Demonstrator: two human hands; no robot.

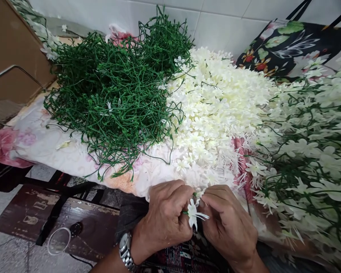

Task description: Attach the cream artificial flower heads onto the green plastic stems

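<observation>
My left hand (170,212), with a watch on its wrist, is closed around a green plastic stem; only short bits of the stem show at the fingertips. A white artificial flower (193,213) sits on the stem between my two hands. The fingers of my right hand (227,220) are pinched at a second small white blossom (199,194) close to the left fingertips. Just beyond the hands lies a heap of loose white petals (216,110). Left of it is a tangled pile of bare green stems (110,87).
Finished-looking white flowers on green stems (315,163) are massed at the right. A flowered cloth (74,151) covers the work surface. A black floral bag (290,49) leans at the tiled wall. Cardboard (14,49) stands at left; a brown wooden board (88,227) is lower down.
</observation>
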